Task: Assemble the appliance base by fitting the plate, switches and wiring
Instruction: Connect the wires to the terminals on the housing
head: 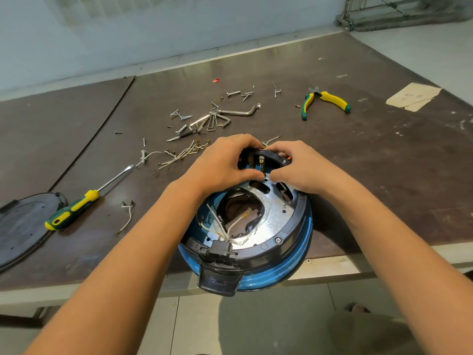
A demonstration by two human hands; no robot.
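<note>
I'm holding the black switch block [266,160] w/ both hands over the far rim of the appliance base [256,226], which is sitting upside down at the near edge of the surface [384,162], partly overhanging it. My left hand [225,162] is wrapping its grip round the block's left end; my right hand [294,165] is pinching a thin white wire [266,176] at the block's brass terminals. Metal plate [276,213] is lying inside the base w/ white wires across its opening. Screwdriver [84,201] is lying toward the left edge, pliers [325,101] toward the far right, screws [184,126] mid-surface.
</note>
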